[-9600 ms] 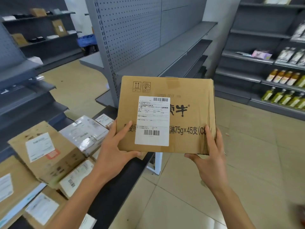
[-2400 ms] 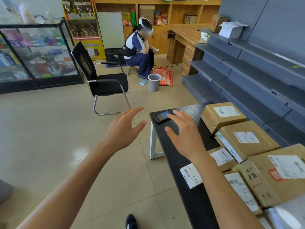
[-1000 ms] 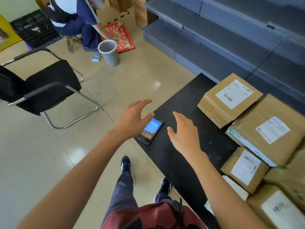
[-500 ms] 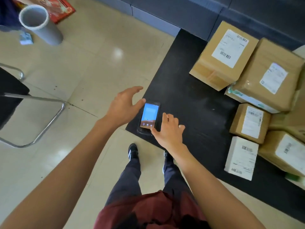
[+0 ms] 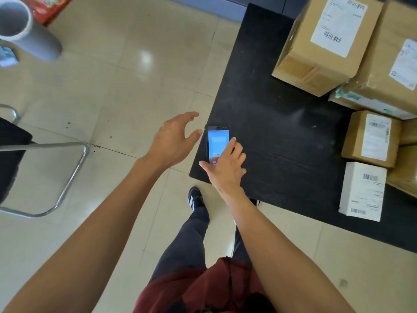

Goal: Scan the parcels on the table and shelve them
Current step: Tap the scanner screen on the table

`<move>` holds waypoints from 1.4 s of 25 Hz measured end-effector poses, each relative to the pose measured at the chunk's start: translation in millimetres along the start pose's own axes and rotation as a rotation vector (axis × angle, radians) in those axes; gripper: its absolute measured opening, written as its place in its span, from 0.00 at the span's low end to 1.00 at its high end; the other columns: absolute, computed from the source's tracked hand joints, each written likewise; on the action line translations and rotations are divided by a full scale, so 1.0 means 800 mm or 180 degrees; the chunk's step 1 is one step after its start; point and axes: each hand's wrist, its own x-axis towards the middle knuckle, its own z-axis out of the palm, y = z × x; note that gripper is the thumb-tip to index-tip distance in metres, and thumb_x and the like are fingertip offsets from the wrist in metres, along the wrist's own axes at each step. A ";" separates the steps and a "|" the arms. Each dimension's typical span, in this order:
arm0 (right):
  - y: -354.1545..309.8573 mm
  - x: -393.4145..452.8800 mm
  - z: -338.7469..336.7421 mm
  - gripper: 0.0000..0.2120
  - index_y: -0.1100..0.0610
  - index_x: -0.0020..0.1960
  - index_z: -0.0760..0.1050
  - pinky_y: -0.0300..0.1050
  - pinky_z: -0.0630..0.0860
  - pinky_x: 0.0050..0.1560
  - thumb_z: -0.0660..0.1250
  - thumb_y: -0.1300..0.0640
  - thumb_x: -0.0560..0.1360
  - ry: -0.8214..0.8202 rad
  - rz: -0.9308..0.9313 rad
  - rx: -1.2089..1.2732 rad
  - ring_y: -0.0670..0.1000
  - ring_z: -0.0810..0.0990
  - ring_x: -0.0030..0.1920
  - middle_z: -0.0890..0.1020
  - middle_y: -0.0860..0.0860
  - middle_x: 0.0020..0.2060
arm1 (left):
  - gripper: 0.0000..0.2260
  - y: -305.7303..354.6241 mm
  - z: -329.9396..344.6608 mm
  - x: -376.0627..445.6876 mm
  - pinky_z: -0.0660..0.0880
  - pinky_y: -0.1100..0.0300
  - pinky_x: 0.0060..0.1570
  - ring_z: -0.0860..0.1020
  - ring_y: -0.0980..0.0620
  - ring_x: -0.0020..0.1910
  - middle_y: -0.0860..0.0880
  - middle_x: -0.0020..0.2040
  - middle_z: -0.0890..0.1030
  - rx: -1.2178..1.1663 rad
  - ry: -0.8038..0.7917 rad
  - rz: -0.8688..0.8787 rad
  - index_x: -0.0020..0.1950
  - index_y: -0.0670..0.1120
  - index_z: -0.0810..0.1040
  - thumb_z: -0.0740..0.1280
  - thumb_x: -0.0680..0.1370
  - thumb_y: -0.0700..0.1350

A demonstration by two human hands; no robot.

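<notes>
The right hand (image 5: pixel 225 168) lies spread on the phone (image 5: pixel 217 143) at the table (image 5: pixel 270 132) corner — the left hand (image 5: pixel 173 141) hovers open beside it — with parcels (image 5: pixel 325 41) well off to the right.

Matt black table top (image 5: pixel 277 136), faintly grained. Brown cardboard parcels (image 5: pixel 320 48) carry white paper labels; one shows glossy tape. Glossy beige floor tiles (image 5: pixel 126 71); chrome chair tube (image 5: pixel 67 181).
</notes>
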 end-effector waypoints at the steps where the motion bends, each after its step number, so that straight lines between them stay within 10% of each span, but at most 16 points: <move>1: 0.001 0.001 0.002 0.58 0.59 0.81 0.46 0.60 0.74 0.55 0.76 0.35 0.67 0.0070 -0.0001 0.0014 0.58 0.65 0.67 0.60 0.55 0.73 | 0.21 -0.001 0.002 0.002 0.74 0.48 0.66 0.76 0.48 0.67 0.51 0.70 0.78 0.0026 -0.0038 0.0002 0.75 0.53 0.71 0.66 0.82 0.53; 17: 0.119 -0.003 -0.060 0.47 0.53 0.75 0.58 0.51 0.73 0.57 0.79 0.43 0.65 0.0375 0.0045 0.0642 0.53 0.68 0.64 0.69 0.51 0.66 | 0.21 0.070 0.045 0.019 0.70 0.53 0.68 0.75 0.50 0.69 0.52 0.70 0.78 0.0018 -0.0397 0.0298 0.75 0.53 0.72 0.66 0.82 0.52; 35: 0.421 -0.047 -0.242 0.44 0.50 0.72 0.60 0.46 0.77 0.58 0.80 0.44 0.65 0.1118 0.0874 0.1362 0.49 0.70 0.63 0.70 0.48 0.63 | 0.22 0.340 0.252 -0.004 0.72 0.47 0.66 0.71 0.47 0.72 0.52 0.74 0.74 0.0960 -0.1116 0.1498 0.77 0.54 0.68 0.63 0.83 0.53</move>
